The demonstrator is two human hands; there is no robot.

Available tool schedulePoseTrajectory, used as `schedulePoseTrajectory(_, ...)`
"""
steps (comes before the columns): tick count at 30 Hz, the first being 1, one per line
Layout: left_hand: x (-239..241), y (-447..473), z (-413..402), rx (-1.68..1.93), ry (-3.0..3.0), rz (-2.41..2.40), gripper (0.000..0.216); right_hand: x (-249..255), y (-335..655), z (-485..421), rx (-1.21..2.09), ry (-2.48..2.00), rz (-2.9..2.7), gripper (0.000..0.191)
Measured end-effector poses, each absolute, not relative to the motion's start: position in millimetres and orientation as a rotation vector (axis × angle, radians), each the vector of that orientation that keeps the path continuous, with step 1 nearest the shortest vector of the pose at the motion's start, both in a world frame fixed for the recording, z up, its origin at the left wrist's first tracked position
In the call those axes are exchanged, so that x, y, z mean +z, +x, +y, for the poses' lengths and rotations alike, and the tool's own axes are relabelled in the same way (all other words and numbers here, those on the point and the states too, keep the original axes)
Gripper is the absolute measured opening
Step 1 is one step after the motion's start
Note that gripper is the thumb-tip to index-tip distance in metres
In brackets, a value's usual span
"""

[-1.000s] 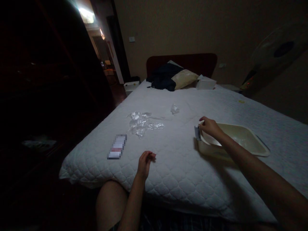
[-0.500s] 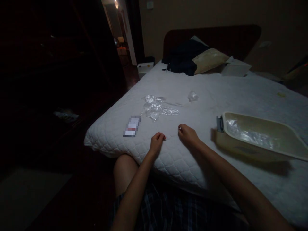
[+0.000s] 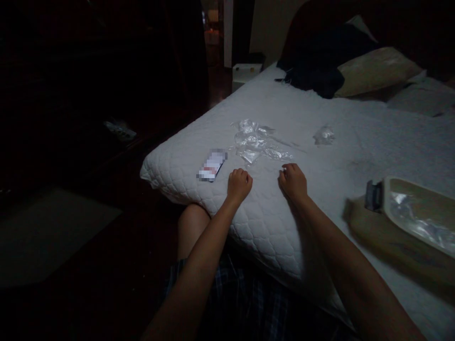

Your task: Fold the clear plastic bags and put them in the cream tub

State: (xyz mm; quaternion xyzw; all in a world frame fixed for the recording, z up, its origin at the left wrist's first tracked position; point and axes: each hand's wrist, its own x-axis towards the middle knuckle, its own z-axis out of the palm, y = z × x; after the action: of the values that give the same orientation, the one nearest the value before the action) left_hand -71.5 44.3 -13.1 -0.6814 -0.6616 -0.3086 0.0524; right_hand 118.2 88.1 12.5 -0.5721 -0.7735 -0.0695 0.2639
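Two hands (image 3: 240,184) (image 3: 294,182) curled near plastic wrappers (image 3: 249,141), the right no longer at the tub (image 3: 377,237), any pinch too dim to tell

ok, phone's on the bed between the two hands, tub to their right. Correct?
Not quite: in the head view, the phone lies left of the left hand, not between it and the right hand. It's on the bed, tub to their right.

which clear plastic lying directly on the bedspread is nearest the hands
The wide, spread-out pile, just beyond the left hand and right hand; the small clump lies farther off.
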Motion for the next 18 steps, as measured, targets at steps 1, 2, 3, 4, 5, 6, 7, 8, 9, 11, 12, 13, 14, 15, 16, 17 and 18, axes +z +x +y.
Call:
schedulePoseTrajectory(1, -13, -72, 44, -0.933, -2.076, -2.013, 0.016, 13, 117, 95, -0.203, -1.546, -2.087, 0.03)
schedulePoseTrajectory(2, -12, -72, 44, -0.928, -2.078, -2.013, 0.016, 13, 116, 101, -0.223, -1.543, -2.09, 0.032)
schedulePoseTrajectory(3, -12, -72, 44, -0.925, -2.077, -2.014, 0.016, 11, 115, 106, -0.247, -1.535, -2.107, 0.034)
schedulePoseTrajectory(4, -11, -72, 44, -0.921, -2.075, -2.015, 0.015, 9, 114, 110, -0.272, -1.521, -2.143, 0.037)
schedulePoseTrajectory(5, -11, -72, 44, -0.918, -2.075, -2.017, 0.015, 5, 113, 113, -0.295, -1.504, -2.194, 0.038)
schedulePoseTrajectory(6, -11, -72, 45, -0.915, -2.075, -2.02, 0.015, 1, 113, 115, -0.311, -1.492, -2.249, 0.039)
schedulePoseTrajectory(7, -11, -72, 45, -0.911, -2.076, -2.021, 0.014, -4, 113, 115, -0.321, -1.486, -2.299, 0.04)
schedulePoseTrajectory(8, -10, -72, 45, -0.907, -2.077, -2.022, 0.014, -9, 112, 115, -0.32, -1.492, -2.333, 0.04)
schedulePoseTrajectory(9, -10, -71, 45, -0.902, -2.077, -2.022, 0.014, -13, 113, 114, -0.32, -1.509, -2.335, 0.04)
schedulePoseTrajectory(11, -10, -71, 45, -0.893, -2.074, -2.019, 0.014, -19, 113, 110, -0.308, -1.522, -2.316, 0.039)
schedulePoseTrajectory(12, -10, -71, 45, -0.889, -2.072, -2.017, 0.014, -20, 114, 108, -0.3, -1.525, -2.299, 0.038)
schedulePoseTrajectory(13, -10, -70, 45, -0.885, -2.069, -2.016, 0.014, -20, 114, 105, -0.29, -1.529, -2.275, 0.037)
schedulePoseTrajectory(14, -10, -70, 45, -0.883, -2.066, -2.016, 0.014, -19, 114, 103, -0.282, -1.539, -2.242, 0.036)
schedulePoseTrajectory(15, -10, -70, 45, -0.882, -2.063, -2.018, 0.014, -18, 114, 100, -0.278, -1.554, -2.2, 0.036)
schedulePoseTrajectory(16, -9, -70, 45, -0.882, -2.062, -2.02, 0.014, -16, 114, 97, -0.278, -1.572, -2.154, 0.036)
schedulePoseTrajectory(17, -9, -70, 45, -0.882, -2.061, -2.024, 0.014, -14, 114, 94, -0.279, -1.59, -2.114, 0.035)
schedulePoseTrajectory(18, -9, -69, 45, -0.885, -2.063, -2.027, 0.015, -13, 114, 92, -0.281, -1.606, -2.09, 0.035)
